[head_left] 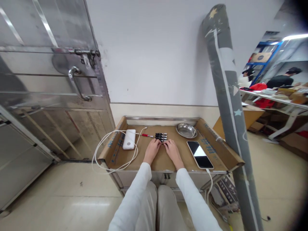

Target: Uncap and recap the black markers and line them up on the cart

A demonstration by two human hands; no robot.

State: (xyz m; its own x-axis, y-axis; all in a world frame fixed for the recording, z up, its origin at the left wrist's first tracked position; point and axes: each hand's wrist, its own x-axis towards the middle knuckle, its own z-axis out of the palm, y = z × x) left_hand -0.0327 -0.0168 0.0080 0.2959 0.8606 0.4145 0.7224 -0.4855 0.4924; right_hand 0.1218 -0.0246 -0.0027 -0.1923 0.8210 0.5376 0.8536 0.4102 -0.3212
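Observation:
Several short black pen-like sticks with silvery ends lie side by side in a row on the cardboard-lined cart top. Just in front of them, my left hand and my right hand come together, fingertips bent inward. Between the fingertips is a dark stick, mostly covered by the fingers, with one hand at each end of it. A red pen-like stick with a silvery end lies apart, to the left of the row. Behind and right of my hands stands a shallow round metal dish.
A white power bank with a looped white cable lies at the left. On the right rests a phone, its cable hanging off the front edge. Raised cardboard sides flank the top. A long grey wrapped roll leans at the right.

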